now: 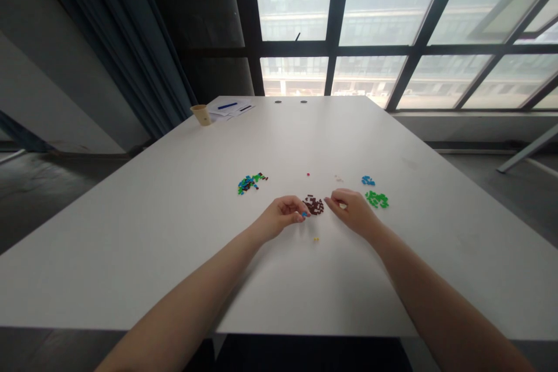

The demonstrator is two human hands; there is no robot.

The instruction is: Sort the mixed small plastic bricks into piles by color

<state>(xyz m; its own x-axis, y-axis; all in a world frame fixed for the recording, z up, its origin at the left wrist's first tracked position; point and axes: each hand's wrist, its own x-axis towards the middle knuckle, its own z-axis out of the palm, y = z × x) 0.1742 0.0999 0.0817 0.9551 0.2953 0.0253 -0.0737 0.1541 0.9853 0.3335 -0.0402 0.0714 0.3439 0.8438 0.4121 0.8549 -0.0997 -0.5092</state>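
Note:
Between thumb and fingers my left hand pinches a small blue brick, at the left edge of a pile of dark brown bricks. On the other side of that pile is my right hand, its fingertips pressed together; whether anything is in them is hidden. Beyond it to the right lie a green pile of bricks and a smaller blue pile. A mixed pile of blue, green and dark bricks rests to the left. Tiny yellow pieces sit nearer to me.
Past the brown pile are one red piece and a few pale pieces. A paper cup stands at the table's far left edge, beside papers with a blue pen. The white table runs toward the windows.

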